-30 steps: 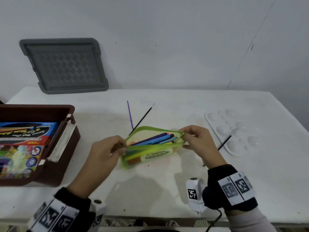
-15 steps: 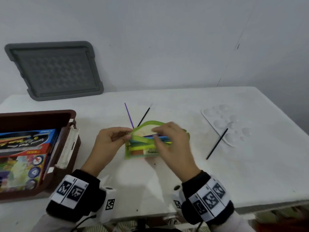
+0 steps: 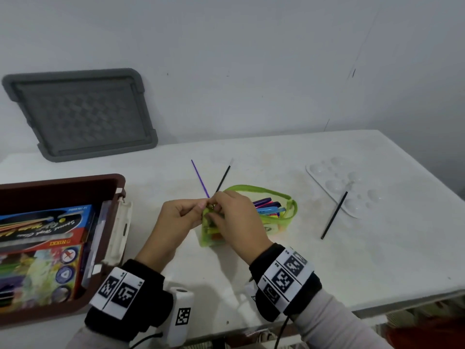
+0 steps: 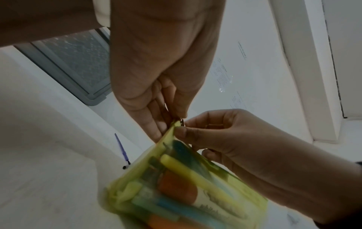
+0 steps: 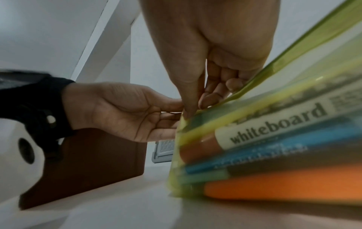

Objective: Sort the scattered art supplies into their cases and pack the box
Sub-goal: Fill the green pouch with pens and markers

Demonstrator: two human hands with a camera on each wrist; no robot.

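Pinching the pouch (image 3: 273, 197) at its left end, both hands (image 3: 181, 217) (image 3: 234, 220) are clamped there, mid-table. A zipper ring (image 4: 182, 120) is shown only by the left wrist view; "whiteboard" lettering only by the right.

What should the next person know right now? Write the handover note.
Left hand: pinches the near-left corner of the green zip pouch.
Right hand: grip at the same corner, apparently on the zipper pull.
Done: markers in the pouch; boxed sets in the brown box.
Left: zip the pouch, pack it; collect the purple brush, two black brushes, white palette.
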